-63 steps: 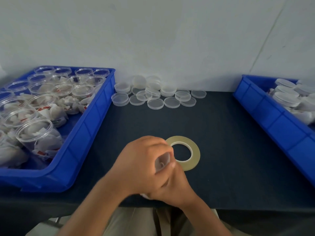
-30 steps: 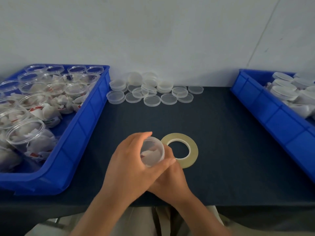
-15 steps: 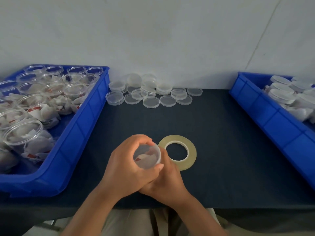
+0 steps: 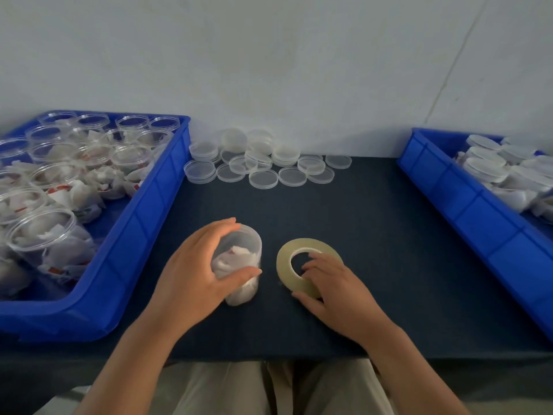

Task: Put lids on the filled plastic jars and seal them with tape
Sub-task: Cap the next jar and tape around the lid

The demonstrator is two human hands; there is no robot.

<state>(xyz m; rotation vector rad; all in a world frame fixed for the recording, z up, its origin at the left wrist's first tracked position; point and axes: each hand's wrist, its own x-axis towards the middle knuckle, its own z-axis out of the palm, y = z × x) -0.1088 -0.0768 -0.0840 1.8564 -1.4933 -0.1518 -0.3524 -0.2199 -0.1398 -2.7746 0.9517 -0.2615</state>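
Observation:
A clear plastic jar (image 4: 239, 259) filled with white packets stands on the dark table, lid on top. My left hand (image 4: 197, 274) wraps around its left side, thumb in front and fingers behind. To its right lies a flat yellowish tape roll (image 4: 287, 259). My right hand (image 4: 332, 286) rests on the roll's near right part, fingertips in the hole and thumb at its outer edge.
A blue tray (image 4: 143, 235) on the left holds several open filled jars. A blue tray (image 4: 466, 202) on the right holds lidded jars. Loose clear lids (image 4: 263, 178) lie by the wall. The table's front edge (image 4: 269, 356) runs just behind my wrists.
My hands were together around the jar; now the right hand has left it and moved right onto the tape roll. The jar stands upright on the table in my left hand.

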